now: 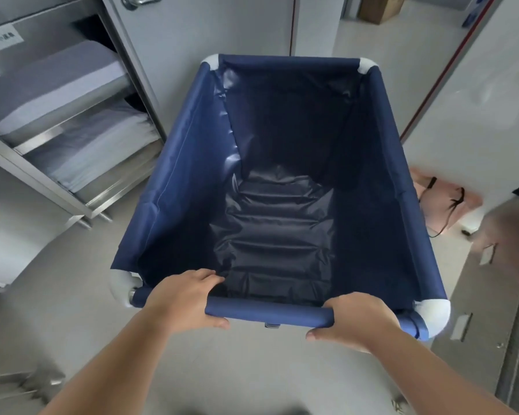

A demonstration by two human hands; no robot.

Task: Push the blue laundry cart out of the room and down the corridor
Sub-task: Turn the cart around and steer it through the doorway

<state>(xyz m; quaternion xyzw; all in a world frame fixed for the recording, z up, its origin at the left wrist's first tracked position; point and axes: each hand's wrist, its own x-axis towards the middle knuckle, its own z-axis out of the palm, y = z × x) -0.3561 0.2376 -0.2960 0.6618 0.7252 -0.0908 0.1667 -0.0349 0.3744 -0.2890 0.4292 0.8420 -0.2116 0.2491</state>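
The blue laundry cart [189, 163] fills the middle of the view, a deep fabric bin with white corner caps and nothing inside it. My left hand [183, 298] grips the near rim bar at its left part, fingers curled over into the bin. My right hand [360, 317] grips the same bar towards the right corner, thumb under the bar. The cart's far end points at an open doorway.
A steel shelf unit [72, 181] with folded grey and white linen stands close on the left. An open door [477, 94] stands on the right, with a pink bag [441, 202] on the floor beside the cart. A brown box [381, 9] lies beyond the doorway.
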